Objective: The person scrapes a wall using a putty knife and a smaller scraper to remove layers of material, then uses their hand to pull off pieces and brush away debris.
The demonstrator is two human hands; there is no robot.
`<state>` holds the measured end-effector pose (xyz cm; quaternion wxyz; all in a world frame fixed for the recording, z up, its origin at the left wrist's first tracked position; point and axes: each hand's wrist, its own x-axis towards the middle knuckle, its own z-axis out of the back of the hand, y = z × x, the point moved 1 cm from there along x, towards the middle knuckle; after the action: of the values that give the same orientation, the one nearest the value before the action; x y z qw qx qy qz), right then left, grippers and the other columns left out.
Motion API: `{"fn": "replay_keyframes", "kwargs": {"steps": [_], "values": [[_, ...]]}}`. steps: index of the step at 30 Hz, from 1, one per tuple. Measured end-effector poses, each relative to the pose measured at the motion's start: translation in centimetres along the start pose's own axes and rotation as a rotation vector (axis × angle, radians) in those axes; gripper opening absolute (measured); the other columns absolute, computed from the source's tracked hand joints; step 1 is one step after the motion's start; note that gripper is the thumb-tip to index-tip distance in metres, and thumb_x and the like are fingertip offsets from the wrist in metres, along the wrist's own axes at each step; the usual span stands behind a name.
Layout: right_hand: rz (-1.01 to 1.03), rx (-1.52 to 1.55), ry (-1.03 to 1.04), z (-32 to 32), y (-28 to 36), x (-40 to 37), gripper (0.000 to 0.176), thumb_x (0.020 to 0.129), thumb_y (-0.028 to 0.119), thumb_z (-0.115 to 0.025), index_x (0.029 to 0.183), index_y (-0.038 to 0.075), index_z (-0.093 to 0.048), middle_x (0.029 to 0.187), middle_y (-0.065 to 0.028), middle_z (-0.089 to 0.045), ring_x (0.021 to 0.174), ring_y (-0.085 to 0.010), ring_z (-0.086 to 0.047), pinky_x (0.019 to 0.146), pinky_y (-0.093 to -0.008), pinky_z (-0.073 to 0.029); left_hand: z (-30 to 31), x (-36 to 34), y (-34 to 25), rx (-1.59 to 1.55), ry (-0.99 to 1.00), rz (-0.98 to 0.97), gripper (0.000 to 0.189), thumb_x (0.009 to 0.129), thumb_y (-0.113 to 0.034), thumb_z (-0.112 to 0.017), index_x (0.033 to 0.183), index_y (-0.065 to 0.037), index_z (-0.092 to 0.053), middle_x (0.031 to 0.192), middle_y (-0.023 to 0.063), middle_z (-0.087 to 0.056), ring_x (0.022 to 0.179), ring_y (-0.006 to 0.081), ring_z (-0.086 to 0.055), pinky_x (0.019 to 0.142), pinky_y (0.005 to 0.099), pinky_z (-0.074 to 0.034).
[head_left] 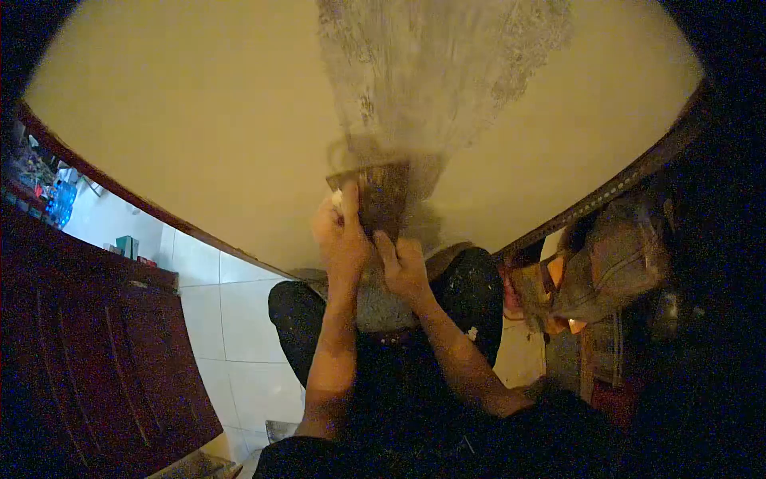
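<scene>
A dark, broad-bladed putty knife (384, 195) is in front of me, its wide edge facing up by the pale wall surface (239, 120). My right hand (405, 267) is closed around its narrow lower end. At the blade's left side is my left hand (341, 235), closed on it with one finger stretched up along the face. Something whitish shows by the left fingers, too blurred to name. Above the blade, a rough, greyish smeared patch (431, 72) runs up the surface. Shadows of the hands and tool fall around the blade.
My knees (471, 295), in dark, spotted trousers, are bent below the surface. White floor tiles (239, 319) and a dark reddish panelled wooden piece (112, 351) lie to the left. Cloth items or bags (606, 263) are piled at right. Blue bottles (61, 203) stand far left.
</scene>
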<state>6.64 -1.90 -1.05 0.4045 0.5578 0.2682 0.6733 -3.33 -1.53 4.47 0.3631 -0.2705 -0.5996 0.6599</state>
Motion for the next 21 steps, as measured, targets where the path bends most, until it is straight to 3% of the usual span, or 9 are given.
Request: {"fn": "replay_keyframes", "kwargs": {"steps": [1, 2, 6, 9, 12, 14, 18, 20, 21], "values": [[-0.079, -0.039, 0.071, 0.1, -0.9, -1.3, 0.048, 0.094, 0.026, -0.053, 0.055, -0.001, -0.049, 0.049, -0.0188, -0.048, 0.042, -0.0336, -0.047, 0.045, -0.0436, -0.032, 0.2, -0.4, 0.6, 0.017, 0.044, 0.078, 0.040, 0.094, -0.036, -0.055, 0.077, 0.000, -0.059, 0.063, 0.0022, -0.051, 0.059, 0.0111, -0.042, 0.053, 0.0300, -0.036], [-0.163, -0.078, 0.145, 0.2, -1.8, -2.5, 0.048, 0.094, 0.027, -0.053, 0.056, -0.002, -0.049, 0.050, -0.0189, -0.049, 0.044, -0.0348, -0.048, 0.045, -0.0436, -0.033, -0.3, -0.1, 3.2, -0.090, 0.031, -0.163, 0.042, 0.095, -0.036, -0.053, 0.076, 0.001, -0.058, 0.063, 0.0027, -0.051, 0.060, 0.0111, -0.043, 0.054, 0.0310, -0.037], [-0.060, -0.200, 0.114, 0.0, -3.7, -5.3, 0.049, 0.095, 0.027, -0.052, 0.056, -0.002, -0.049, 0.049, -0.0185, -0.050, 0.043, -0.0350, -0.047, 0.045, -0.0433, -0.033, 0.4, -0.8, 6.2, 0.019, 0.123, -0.081, 0.039, 0.096, -0.034, -0.051, 0.078, 0.000, -0.058, 0.068, 0.0036, -0.055, 0.064, 0.0106, -0.046, 0.057, 0.0307, -0.038], [-0.044, -0.224, 0.091, 0.4, -4.1, -4.7, 0.050, 0.094, 0.029, -0.053, 0.055, -0.002, -0.050, 0.048, -0.0171, -0.048, 0.040, -0.0283, -0.047, 0.043, -0.0417, -0.032, 0.7, -0.7, 6.3, -0.159, 0.117, -0.101, 0.035, 0.096, -0.032, -0.052, 0.084, 0.000, -0.060, 0.072, 0.0028, -0.057, 0.067, 0.0108, -0.048, 0.060, 0.0301, -0.040], [-0.002, -0.252, 0.244, 0.9, -3.7, -5.5, 0.050, 0.094, 0.030, -0.054, 0.054, 0.000, -0.052, 0.045, -0.0117, -0.048, 0.039, -0.0195, -0.048, 0.042, -0.0373, -0.034, 2.1, -1.8, 7.1, -0.192, 0.240, -0.004, 0.030, 0.096, -0.030, -0.054, 0.090, -0.002, -0.061, 0.076, 0.0014, -0.058, 0.070, 0.0106, -0.050, 0.064, 0.0288, -0.042], [-0.400, -0.003, 0.361, -0.1, -4.8, -6.6, 0.048, 0.095, 0.029, -0.053, 0.056, 0.002, -0.055, 0.047, -0.0065, -0.051, 0.039, -0.0143, -0.049, 0.040, -0.0324, -0.036, 2.4, -2.0, 9.0, -0.199, 0.200, -0.004, 0.028, 0.095, -0.030, -0.055, 0.097, -0.002, -0.062, 0.079, 0.0016, -0.060, 0.073, 0.0099, -0.053, 0.067, 0.0271, -0.044], [-0.245, -0.043, 0.308, -3.2, -8.5, -9.4, 0.046, 0.096, 0.029, -0.052, 0.059, 0.002, -0.056, 0.051, -0.0042, -0.055, 0.037, -0.0148, -0.049, 0.040, -0.0299, -0.038, 4.5, -2.2, 10.3, -0.085, 0.235, 0.179, 0.027, 0.094, -0.028, -0.056, 0.103, -0.002, -0.061, 0.083, 0.0029, -0.062, 0.077, 0.0089, -0.054, 0.068, 0.0266, -0.044], [-0.485, 0.110, 0.328, -5.1, -9.5, -9.7, 0.045, 0.096, 0.029, -0.053, 0.061, 0.002, -0.056, 0.053, -0.0048, -0.057, 0.038, -0.0143, -0.049, 0.039, -0.0294, -0.038, 5.2, -1.7, 10.5, -0.295, 0.216, -0.039, 0.027, 0.094, -0.027, -0.056, 0.103, -0.002, -0.062, 0.083, 0.0027, -0.062, 0.075, 0.0087, -0.054, 0.067, 0.0261, -0.043], [-0.484, 0.113, 0.333, -6.0, -9.1, -9.4, 0.045, 0.096, 0.029, -0.053, 0.061, 0.002, -0.056, 0.053, -0.0048, -0.057, 0.038, -0.0143, -0.049, 0.039, -0.0294, -0.038, 5.8, -1.5, 10.3, -0.293, 0.210, -0.039, 0.027, 0.094, -0.027, -0.056, 0.103, -0.002, -0.062, 0.083, 0.0027, -0.062, 0.075, 0.0087, -0.054, 0.067, 0.0261, -0.043]]}}
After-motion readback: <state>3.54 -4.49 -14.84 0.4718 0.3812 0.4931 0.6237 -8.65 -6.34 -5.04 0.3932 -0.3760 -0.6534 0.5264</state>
